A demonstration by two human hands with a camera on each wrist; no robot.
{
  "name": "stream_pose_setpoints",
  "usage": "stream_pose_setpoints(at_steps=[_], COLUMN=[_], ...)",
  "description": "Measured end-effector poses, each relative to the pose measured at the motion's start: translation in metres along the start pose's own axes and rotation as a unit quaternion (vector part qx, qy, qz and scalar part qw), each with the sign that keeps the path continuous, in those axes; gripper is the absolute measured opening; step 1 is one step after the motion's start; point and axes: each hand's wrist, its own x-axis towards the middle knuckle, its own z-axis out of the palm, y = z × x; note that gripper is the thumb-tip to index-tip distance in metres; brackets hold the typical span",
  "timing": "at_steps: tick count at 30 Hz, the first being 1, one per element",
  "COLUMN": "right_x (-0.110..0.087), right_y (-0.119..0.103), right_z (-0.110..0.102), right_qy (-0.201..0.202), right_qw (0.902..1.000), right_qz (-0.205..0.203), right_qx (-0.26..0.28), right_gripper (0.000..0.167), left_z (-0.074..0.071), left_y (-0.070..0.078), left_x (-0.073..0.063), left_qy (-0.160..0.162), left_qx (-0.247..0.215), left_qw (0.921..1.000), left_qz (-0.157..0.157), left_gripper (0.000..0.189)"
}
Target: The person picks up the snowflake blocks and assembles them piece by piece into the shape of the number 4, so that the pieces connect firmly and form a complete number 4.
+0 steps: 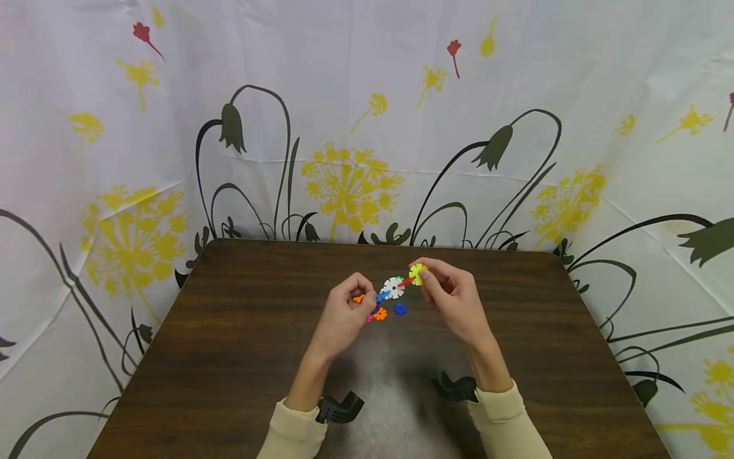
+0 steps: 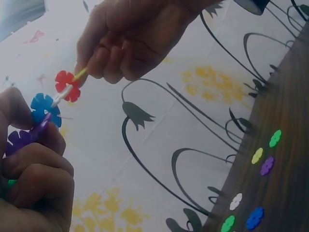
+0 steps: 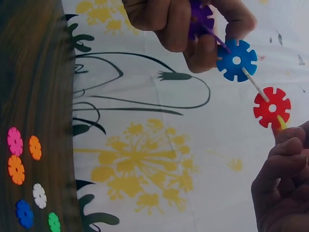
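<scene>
Both hands hold a chain of slotted plastic discs above the table. My left hand pinches the purple disc near one end, and a bit of green shows under its curled fingers in the left wrist view. From there the chain runs through a blue disc, a white disc and a red disc, each slotted into its neighbour. At the other end, a yellow disc is pinched between thumb and fingers of my right hand. It meets the red disc's edge.
Several loose discs lie on the dark wooden table, among them a blue disc, an orange disc, a pink disc and a green disc. A flower-printed curtain hangs behind the table.
</scene>
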Motion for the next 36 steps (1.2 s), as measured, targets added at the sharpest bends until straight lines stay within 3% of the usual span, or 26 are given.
stream_pose_setpoints(at_steps=[5,9,11,14,16,20,24,28,32,34,36], right_x=[0.002,0.005,0.006,0.004,0.001,-0.006,-0.015,-0.015,-0.011,-0.01,-0.009], right_y=[0.003,0.013,0.024,0.052,0.074,0.121,0.146,0.152,0.156,0.155,0.154], right_z=[0.003,0.003,0.005,0.009,0.013,0.022,0.029,0.033,0.036,0.036,0.034], right_qy=[0.012,0.006,0.004,-0.004,-0.021,-0.066,-0.091,-0.088,-0.09,-0.095,-0.094], right_qw=[0.9995,0.9987,0.9992,0.9983,0.9914,0.9645,0.9373,0.9207,0.9115,0.9092,0.9092], right_qz=[-0.029,-0.045,-0.02,0.058,0.124,0.209,0.259,0.276,0.267,0.264,0.262], right_qx=[0.004,0.023,0.034,0.009,-0.039,-0.147,-0.215,-0.262,-0.3,-0.308,-0.309], right_gripper=[0.025,0.037,0.039,0.037,0.031,0.023,0.034,0.041,0.043,0.043,0.042], left_z=[0.001,-0.001,-0.004,-0.011,-0.014,-0.018,-0.018,-0.02,-0.021,-0.02,-0.018], left_y=[-0.001,-0.002,-0.002,-0.002,0.0,0.003,0.0,-0.005,-0.008,-0.008,-0.007], left_x=[0.001,0.002,0.002,0.003,0.004,0.005,0.009,0.017,0.023,0.026,0.028], left_qy=[0.0,-0.013,-0.015,-0.003,0.012,0.052,0.118,0.162,0.155,0.135,0.106], left_qx=[-0.009,-0.051,-0.068,-0.063,-0.053,-0.059,-0.087,-0.157,-0.226,-0.239,-0.235], left_qw=[0.9999,0.9984,0.9973,0.9975,0.9979,0.9956,0.9871,0.9726,0.9612,0.9615,0.9662], left_qz=[0.007,0.019,0.025,0.031,0.035,0.051,0.065,0.058,0.029,0.016,0.008], left_gripper=[0.006,0.009,0.009,0.013,0.014,0.017,0.019,0.018,0.012,0.015,0.029])
